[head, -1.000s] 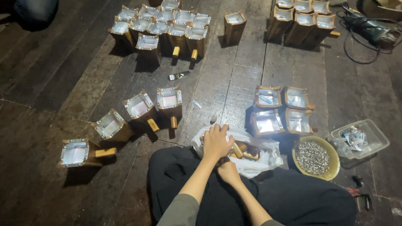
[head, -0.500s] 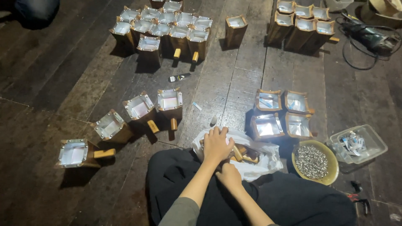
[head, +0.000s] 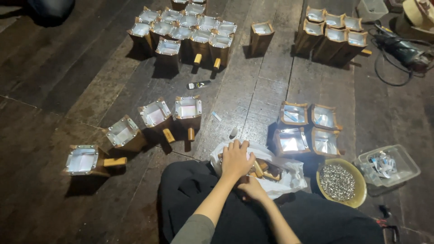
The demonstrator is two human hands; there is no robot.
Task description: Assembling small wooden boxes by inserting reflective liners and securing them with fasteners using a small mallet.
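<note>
White plastic bag (head: 280, 174) of short wooden pegs (head: 264, 171) lies in the lap, on the dark plank floor's (head: 68, 77) near edge. Left hand (head: 235, 159) rests flat on the bag, fingers spread, clasping nothing; right hand (head: 252, 187) sits under it, grip hidden, cannot tell. Judged progress: many small wooden boxes with shiny foil lining are assembled — a large cluster (head: 183, 34) far ahead, four (head: 307, 129) just right of the bag, a loose row (head: 156, 113) to the left with pegs fitted. Yellow bowl of small metal pieces (head: 340, 181) and clear plastic tub (head: 388, 165) lie near right. Nothing blocks reach.
</note>
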